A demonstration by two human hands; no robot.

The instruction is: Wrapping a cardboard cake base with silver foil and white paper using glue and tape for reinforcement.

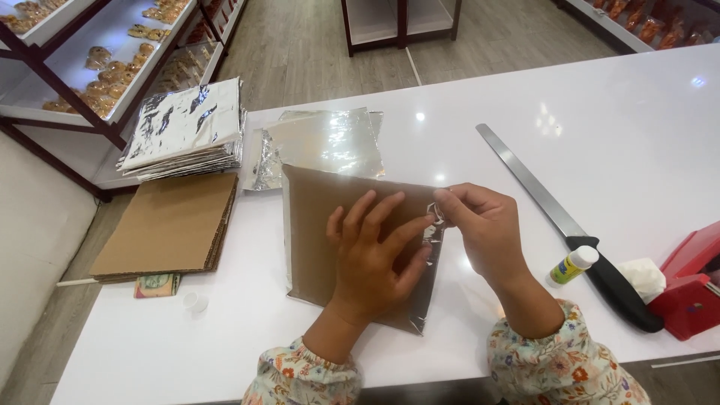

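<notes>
A brown cardboard square [319, 217] lies on a sheet of silver foil on the white table [615, 135]. My left hand [371, 251] presses flat on the cardboard, fingers spread. My right hand [484, 229] pinches the foil flap [435, 217] at the cardboard's right edge, folded partly over the board. More loose foil sheets [322, 142] lie just beyond the cardboard.
A stack of foil-wrapped boards [187, 127] and a stack of bare cardboard squares [169, 225] sit at the left. A long black-handled knife [559, 221], a small glue bottle [572, 265], a white cap [195, 301] and a red tape dispenser [694, 289] lie nearby. Shelves with baked goods [105, 82] stand behind.
</notes>
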